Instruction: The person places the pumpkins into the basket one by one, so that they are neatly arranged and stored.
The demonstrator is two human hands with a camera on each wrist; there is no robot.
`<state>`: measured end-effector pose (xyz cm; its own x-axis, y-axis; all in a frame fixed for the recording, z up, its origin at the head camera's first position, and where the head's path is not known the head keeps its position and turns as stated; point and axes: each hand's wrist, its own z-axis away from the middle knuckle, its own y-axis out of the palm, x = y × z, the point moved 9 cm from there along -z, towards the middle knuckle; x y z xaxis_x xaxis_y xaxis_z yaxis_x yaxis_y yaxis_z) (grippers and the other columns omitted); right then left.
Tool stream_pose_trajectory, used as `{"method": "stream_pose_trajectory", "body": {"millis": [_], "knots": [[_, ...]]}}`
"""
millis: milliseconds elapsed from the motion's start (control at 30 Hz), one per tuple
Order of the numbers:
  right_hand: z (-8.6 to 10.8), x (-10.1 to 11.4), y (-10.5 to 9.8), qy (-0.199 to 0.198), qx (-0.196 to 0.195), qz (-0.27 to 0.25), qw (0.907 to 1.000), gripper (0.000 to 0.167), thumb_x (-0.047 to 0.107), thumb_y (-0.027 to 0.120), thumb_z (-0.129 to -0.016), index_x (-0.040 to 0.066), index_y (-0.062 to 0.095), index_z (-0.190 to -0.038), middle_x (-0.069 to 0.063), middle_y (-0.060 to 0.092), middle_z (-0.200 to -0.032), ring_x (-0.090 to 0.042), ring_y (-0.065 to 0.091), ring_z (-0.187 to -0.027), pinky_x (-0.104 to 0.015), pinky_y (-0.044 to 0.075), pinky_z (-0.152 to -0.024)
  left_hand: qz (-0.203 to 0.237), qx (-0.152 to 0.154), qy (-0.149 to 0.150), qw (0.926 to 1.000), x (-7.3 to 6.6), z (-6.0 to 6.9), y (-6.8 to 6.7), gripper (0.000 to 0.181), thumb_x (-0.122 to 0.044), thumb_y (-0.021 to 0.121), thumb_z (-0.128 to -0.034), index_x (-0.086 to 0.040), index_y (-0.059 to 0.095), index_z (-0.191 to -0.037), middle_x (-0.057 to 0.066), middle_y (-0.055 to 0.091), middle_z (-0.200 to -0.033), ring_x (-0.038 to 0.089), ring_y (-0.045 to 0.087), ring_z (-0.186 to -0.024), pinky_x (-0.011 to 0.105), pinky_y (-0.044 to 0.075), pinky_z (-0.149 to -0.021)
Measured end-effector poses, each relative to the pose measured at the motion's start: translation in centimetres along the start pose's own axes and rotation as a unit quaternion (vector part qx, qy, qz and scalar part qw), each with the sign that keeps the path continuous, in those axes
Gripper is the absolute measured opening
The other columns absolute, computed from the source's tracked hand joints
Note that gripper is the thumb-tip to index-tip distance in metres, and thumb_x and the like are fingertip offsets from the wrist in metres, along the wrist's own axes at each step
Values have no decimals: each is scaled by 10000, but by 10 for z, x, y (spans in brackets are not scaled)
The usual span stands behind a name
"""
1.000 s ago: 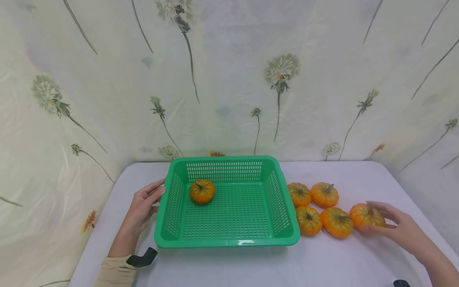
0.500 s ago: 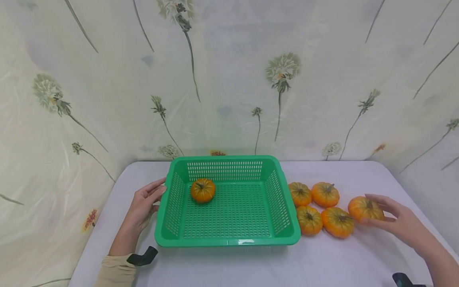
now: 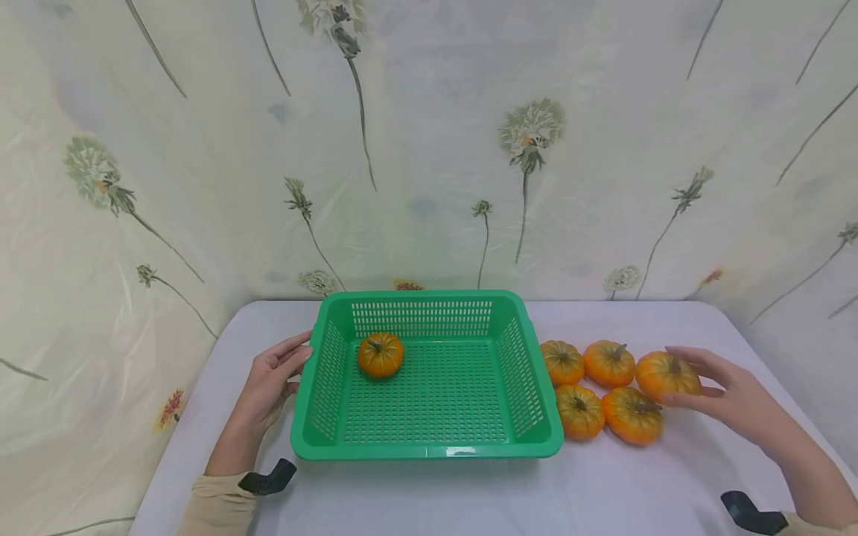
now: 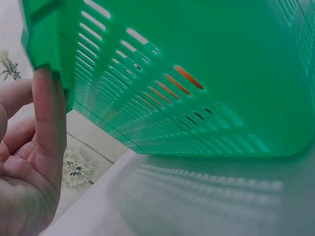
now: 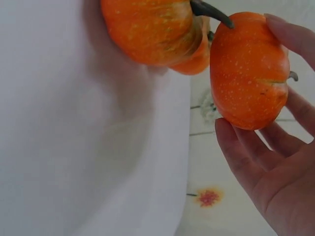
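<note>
Between the thumb and fingers of my right hand [image 3: 727,387] is a small orange pumpkin [image 5: 250,71], held from its right side. In the right wrist view it hangs clear of the table, tilted, with its stem toward the palm. Several more pumpkins [image 3: 632,415] rest on the table just left of it, close together. A green plastic basket [image 3: 429,451] stands left of these. One pumpkin [image 3: 380,355] lies inside, toward its back left. At the basket's left rim is my left hand [image 3: 264,383], its fairly straight fingers touching the rim; the fingertips are partly hidden under the lip [image 4: 47,37].
A white cloth covers the table [image 3: 415,499]. Behind and beside it hangs a curtain [image 3: 429,149] printed with dandelions. Black straps [image 3: 268,478] sit at both wrists. The basket's right wall stands close to the nearest pumpkins.
My right hand has lifted the pumpkin and carried it left and away from me, toward the other pumpkins. My left hand and the basket have stayed in place.
</note>
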<state>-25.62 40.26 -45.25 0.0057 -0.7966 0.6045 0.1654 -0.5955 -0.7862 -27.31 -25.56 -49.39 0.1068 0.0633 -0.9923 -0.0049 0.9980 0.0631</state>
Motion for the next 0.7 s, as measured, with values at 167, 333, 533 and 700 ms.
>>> {"method": "stream_pose_trajectory", "body": {"millis": [167,333,533,700], "knots": [[-5,15,0,-163,-13,21,9999,870,420,773,-932,35,342,-1582,-306,394,-1563,-535,388,-1340,-783,463,-1002,-4,2,4,10000,0,0,0,584,-255,673,-1026,-6,471,-1515,-107,742,-995,22,700,-793,185,626,-602],[-11,31,-1,-400,-58,33,9992,826,378,785,-930,47,376,-1567,-286,431,-1545,-487,410,-1325,-781,438,-1024,12,-7,-17,10000,1,0,0,586,-253,674,-1026,-6,469,-1516,-109,741,-989,20,697,-787,184,625,-598],[-15,53,-1,-686,-81,128,9975,782,390,800,-914,96,436,-1540,-208,498,-1518,-412,454,-1324,-656,524,-1040,18,-24,-29,10000,1,0,0,587,-256,675,-1025,-9,469,-1517,-110,744,-995,21,700,-793,186,627,-601],[-19,73,1,-921,-62,154,9956,736,379,801,-915,118,474,-1520,-168,525,-1506,-375,470,-1309,-646,539,-1024,-21,-20,-4,10000,0,-1,0,581,-258,669,-1029,-10,471,-1516,-113,744,-994,20,698,-793,182,624,-599]]}}
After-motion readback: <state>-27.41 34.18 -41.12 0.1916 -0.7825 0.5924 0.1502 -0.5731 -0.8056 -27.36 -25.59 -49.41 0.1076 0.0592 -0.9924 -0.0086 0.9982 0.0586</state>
